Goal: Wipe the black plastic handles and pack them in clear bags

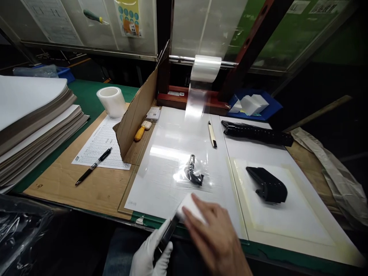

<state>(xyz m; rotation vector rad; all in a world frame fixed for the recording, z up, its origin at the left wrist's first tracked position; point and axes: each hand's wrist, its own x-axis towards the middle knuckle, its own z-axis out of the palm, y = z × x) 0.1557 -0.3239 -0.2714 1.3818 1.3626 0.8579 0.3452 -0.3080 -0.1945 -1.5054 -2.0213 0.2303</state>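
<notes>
My left hand (151, 251), in a white glove, is closed around a slim black part (169, 232) just in front of the table edge. My bare right hand (215, 230) grips a white pad (192, 209) and presses it against the upper end of that part; this hand is slightly blurred. Beyond the hands, a bent black piece (192, 172) lies under clear film (178, 168) on the white sheet. A cream-handled cutter (212, 135) rests farther back on the same sheet.
On the right lie a black bracket-like part (268, 186), a row of black parts (255, 133) and a blue bin (268, 111) with white blocks. A film roll (206, 68) hangs behind. At left are a cardboard divider (138, 103), a tape roll (110, 101), a pen (93, 166) and stacked sheets (31, 99).
</notes>
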